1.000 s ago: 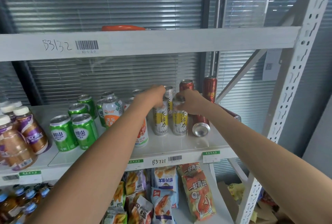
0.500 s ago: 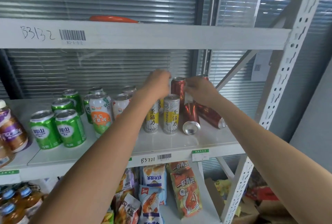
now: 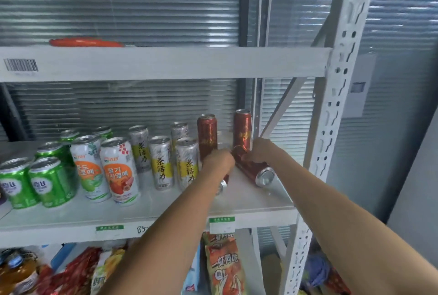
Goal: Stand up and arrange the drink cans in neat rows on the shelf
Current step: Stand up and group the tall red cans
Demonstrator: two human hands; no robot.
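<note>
On the middle shelf (image 3: 248,204), two slim red cans stand upright at the back right: one (image 3: 207,136) and another (image 3: 242,129). Two more red cans lie on their sides. My left hand (image 3: 219,162) is closed around one lying can (image 3: 222,185), which is mostly hidden under it. My right hand (image 3: 262,151) grips the other lying can (image 3: 257,171), whose silver end faces me. Several silver-and-yellow cans (image 3: 162,164) stand left of my hands. Two white fruit cans (image 3: 118,171) and several green cans (image 3: 51,181) stand further left.
The grey perforated upright (image 3: 336,105) bounds the shelf on the right, with a diagonal brace (image 3: 282,107) behind the red cans. Snack bags (image 3: 225,264) fill the shelf below. An upper shelf (image 3: 166,62) hangs overhead with an orange object (image 3: 85,42) on it.
Both hands came down from the upright cans at the back to the two red cans lying on the shelf. The view shifted to the right.
</note>
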